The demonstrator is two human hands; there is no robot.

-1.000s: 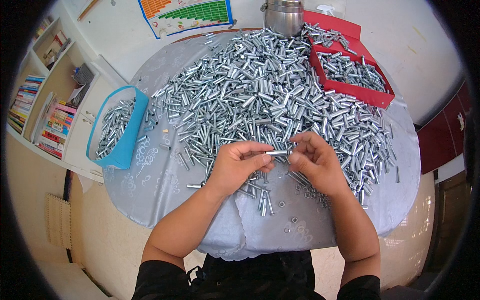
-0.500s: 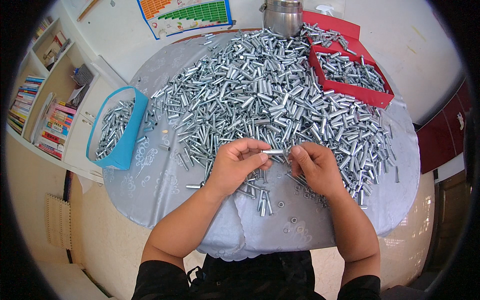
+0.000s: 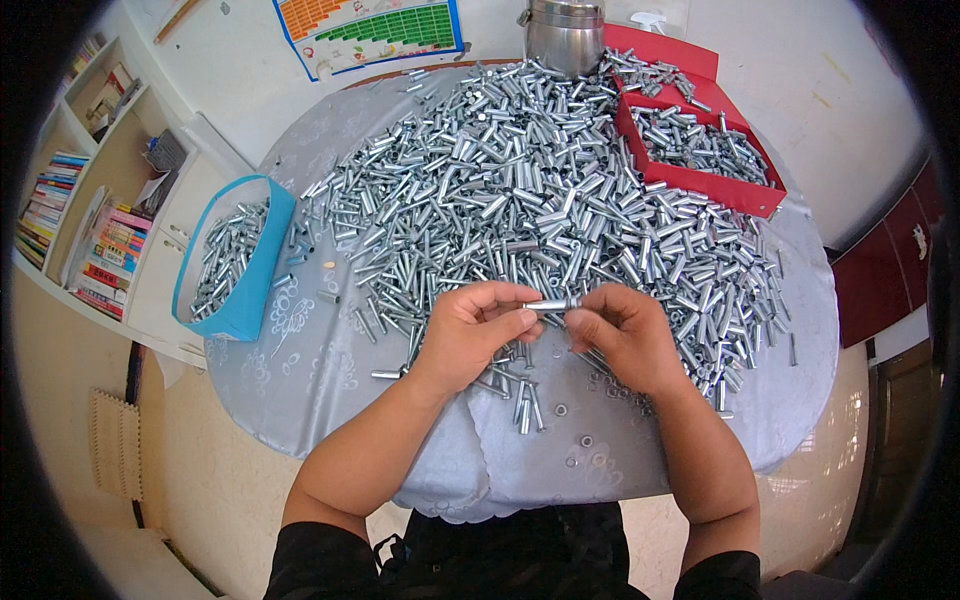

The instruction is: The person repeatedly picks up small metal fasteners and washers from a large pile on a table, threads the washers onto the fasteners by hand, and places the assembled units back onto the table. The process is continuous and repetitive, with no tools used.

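A shiny metal sleeve anchor bolt point(image 3: 547, 305) lies level between my two hands, over the near edge of a big heap. My left hand point(image 3: 472, 335) pinches its left end between thumb and fingers. At the other end, the thumb and fingers of my right hand point(image 3: 628, 335) close around the tip; a small ring-like part shows there, partly hidden by the fingers. The heap of metal anchor bolts and sleeves point(image 3: 500, 190) spreads across the table behind both hands. Below my right hand lie several small nuts point(image 3: 625, 385), with a loose nut point(image 3: 561, 410) nearer to me.
A blue fabric bin point(image 3: 262, 265) with metal parts stands at the left. At the back right a red box point(image 3: 715, 190) holds more parts, its lid open beside a steel canister point(image 3: 565, 38). A grey cloth point(image 3: 270, 400) covers the round table; a bookshelf point(image 3: 75, 190) stands left.
My right hand has moved slightly left, and its fingers now close on the right end of the anchor bolt. My left hand has stayed in place.
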